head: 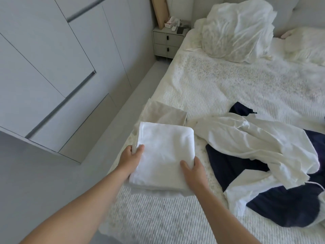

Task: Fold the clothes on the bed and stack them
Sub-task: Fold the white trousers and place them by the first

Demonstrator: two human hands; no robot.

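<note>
A folded white garment (163, 152) lies near the left edge of the bed (228, 81). My left hand (131, 159) grips its left edge, thumb on top and fingers underneath. My right hand (192, 171) grips its right edge the same way. Just beyond it sits a folded beige piece (163, 112), partly covered by the white one. To the right, an unfolded white shirt (255, 143) sprawls over a dark navy garment (281, 205).
A rumpled white pillow (237, 30) and more bedding lie at the head of the bed. A small nightstand (167, 43) with items on top stands beside it. White wardrobe doors (52, 67) line the left, with a narrow floor strip (112, 120) between.
</note>
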